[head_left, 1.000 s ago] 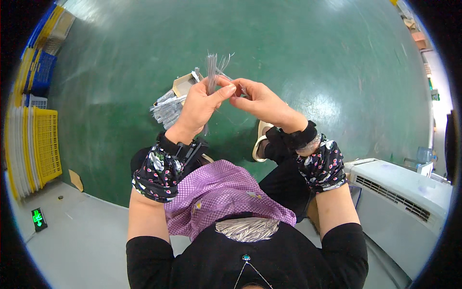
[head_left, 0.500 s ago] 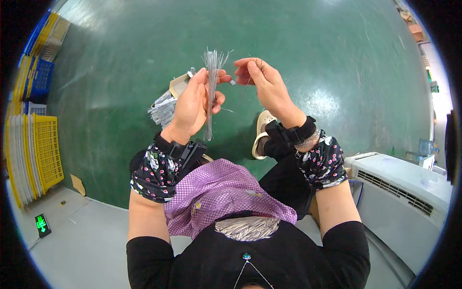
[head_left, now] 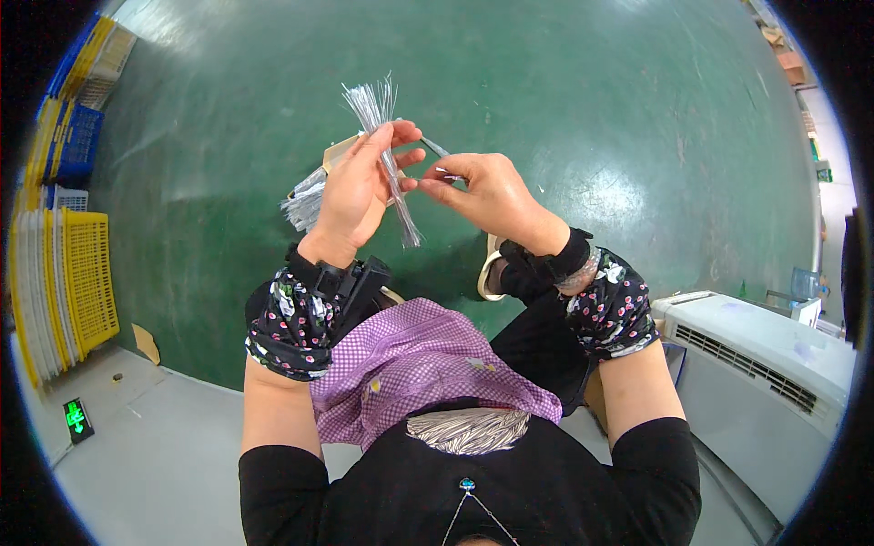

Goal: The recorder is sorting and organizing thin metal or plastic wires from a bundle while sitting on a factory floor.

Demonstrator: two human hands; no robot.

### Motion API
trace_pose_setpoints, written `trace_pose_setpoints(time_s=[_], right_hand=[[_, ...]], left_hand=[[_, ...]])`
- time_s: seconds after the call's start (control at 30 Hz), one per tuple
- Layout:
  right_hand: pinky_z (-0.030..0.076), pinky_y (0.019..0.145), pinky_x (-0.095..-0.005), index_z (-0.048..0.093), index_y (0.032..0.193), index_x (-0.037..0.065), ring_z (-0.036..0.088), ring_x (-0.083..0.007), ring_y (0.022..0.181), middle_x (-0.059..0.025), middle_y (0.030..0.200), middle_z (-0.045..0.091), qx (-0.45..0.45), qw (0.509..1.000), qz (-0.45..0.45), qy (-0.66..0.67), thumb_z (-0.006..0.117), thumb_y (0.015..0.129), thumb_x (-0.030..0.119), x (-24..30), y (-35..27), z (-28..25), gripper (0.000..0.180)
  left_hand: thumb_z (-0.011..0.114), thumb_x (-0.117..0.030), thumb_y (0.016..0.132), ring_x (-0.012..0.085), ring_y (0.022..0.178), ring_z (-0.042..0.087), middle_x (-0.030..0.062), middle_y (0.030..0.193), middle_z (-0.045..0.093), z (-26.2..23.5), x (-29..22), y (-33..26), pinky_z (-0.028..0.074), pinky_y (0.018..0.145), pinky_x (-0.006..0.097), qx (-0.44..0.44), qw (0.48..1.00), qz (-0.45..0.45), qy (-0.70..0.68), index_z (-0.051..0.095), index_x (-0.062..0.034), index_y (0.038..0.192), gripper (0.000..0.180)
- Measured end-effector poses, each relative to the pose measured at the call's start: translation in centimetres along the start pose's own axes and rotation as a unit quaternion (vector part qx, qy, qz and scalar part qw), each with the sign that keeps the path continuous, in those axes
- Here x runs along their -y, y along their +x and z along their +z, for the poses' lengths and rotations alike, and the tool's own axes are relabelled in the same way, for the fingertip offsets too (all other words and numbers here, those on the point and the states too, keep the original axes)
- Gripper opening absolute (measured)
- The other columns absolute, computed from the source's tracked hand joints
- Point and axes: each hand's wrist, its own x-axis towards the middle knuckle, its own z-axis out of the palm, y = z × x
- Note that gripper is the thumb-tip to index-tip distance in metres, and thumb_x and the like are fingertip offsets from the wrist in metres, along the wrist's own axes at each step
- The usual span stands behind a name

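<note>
A bundle of thin silver wires (head_left: 395, 173) stands tilted in my left hand (head_left: 350, 196), pinched near its middle with the fingers partly curled behind. Its upper ends fan out and its lower ends spread slightly. Close against the bundle's right side, my right hand (head_left: 496, 196) has thumb and forefinger pressed together on thin wire, much of it hidden. Short light ends show between the right fingers. A narrow grey pointed piece (head_left: 435, 147) sticks out between the hands; I cannot tell what it is.
Beyond my left hand, a cardboard box (head_left: 339, 152) and more silver wire bundles (head_left: 305, 200) lie low down, partly hidden. Yellow and blue plastic crates (head_left: 89, 278) stack along the left. A white air-conditioner-like unit (head_left: 756, 350) stands at the right, above the green floor (head_left: 637, 109).
My right hand has moved down and left to the bundle, its fingers closing beside it. The bundle has tilted, its top leaning left and its lower end shifting right.
</note>
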Motion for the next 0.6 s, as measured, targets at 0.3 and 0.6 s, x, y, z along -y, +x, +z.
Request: trace_pose_setpoints(time_s=[0.3, 0.6], right_hand=[[0.034, 0.048, -0.0223, 0.062, 0.084, 0.002, 0.039, -0.0047, 0.054, 0.0003, 0.059, 0.050, -0.011, 0.997, 0.042, 0.058, 0.061, 0.081, 0.017, 0.7, 0.2, -0.6, 0.015], [0.035, 0.051, -0.0186, 0.062, 0.086, 0.002, 0.043, -0.0019, 0.058, 0.0035, 0.068, 0.055, -0.086, 0.990, 0.044, 0.101, 0.060, 0.083, 0.014, 0.5, 0.6, -1.3, 0.013]], left_hand=[[0.046, -0.029, 0.091, 0.0145, 0.094, 0.055, 0.0020, 0.105, 0.054, -0.2, -0.4, -0.2, 0.049, 0.070, 0.029, 0.018, 0.999, -0.026, 0.040, 0.050, -0.0081, 0.111, 0.029], [0.060, -0.008, 0.082, 0.0133, 0.088, 0.055, 0.0060, 0.102, 0.054, -0.7, 0.4, -0.2, 0.047, 0.076, 0.027, 0.139, 0.981, -0.015, 0.132, 0.037, -0.0072, 0.128, 0.051]])
